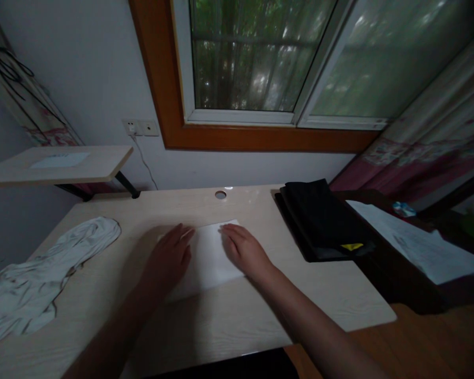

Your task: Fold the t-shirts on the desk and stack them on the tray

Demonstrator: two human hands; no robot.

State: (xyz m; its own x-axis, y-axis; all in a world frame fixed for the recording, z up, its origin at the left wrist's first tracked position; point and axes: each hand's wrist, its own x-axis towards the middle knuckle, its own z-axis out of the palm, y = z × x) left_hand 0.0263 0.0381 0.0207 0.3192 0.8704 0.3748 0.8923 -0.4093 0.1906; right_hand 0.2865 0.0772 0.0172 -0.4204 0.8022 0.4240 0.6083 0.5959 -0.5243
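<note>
A sheet of white paper [213, 258] lies flat on the pale wood-grain desk [229, 321], with one hand at each side of it. My left hand [169, 257] rests over the paper's left edge, its fingers stretched forward and its thumb towards the middle. On the opposite side, my right hand [245, 248] lies at the paper's upper right, fingers extended and palm down. Neither hand is wrapped round anything. The left part of the sheet is hidden under my left hand and its shadow.
A crumpled white cloth [59, 268] lies on the left. Black folded fabric or a bag [319, 221] sits at the desk's right. A raised shelf [98, 160] stands back left. Beyond the right edge is a dark surface with a large paper sheet [422, 242].
</note>
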